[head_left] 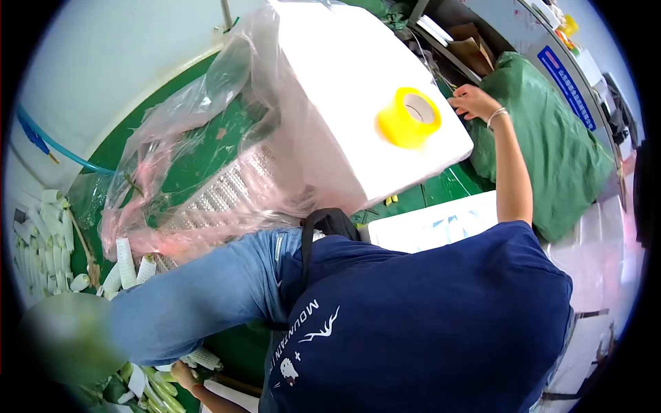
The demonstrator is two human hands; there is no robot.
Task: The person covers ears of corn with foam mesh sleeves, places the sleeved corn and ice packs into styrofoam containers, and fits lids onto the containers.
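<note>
My right hand [475, 103] hovers just past the far edge of a white foam box [330, 76], its fingers loosely bent and apart, with nothing visible between them. A roll of yellow tape [412, 118] rests on the box, close to that hand. Low in the view, my left hand [184, 375] reaches down beside long green-and-white vegetables [158, 392]; its fingers are small and partly hidden. Clear plastic film [200, 103] drapes from the box onto the floor, over a bumpy pale layer [234, 186]. Several pale pieces with netted-looking surfaces [125, 265] lie near my knee.
Right of the box stands a big green sack [537, 144]. A second white box [441, 220] is by my waist. Stacked pale vegetables [45, 241] line the left side, below a blue hose [76, 158]. A shelf [454, 41] holds cardboard at the back.
</note>
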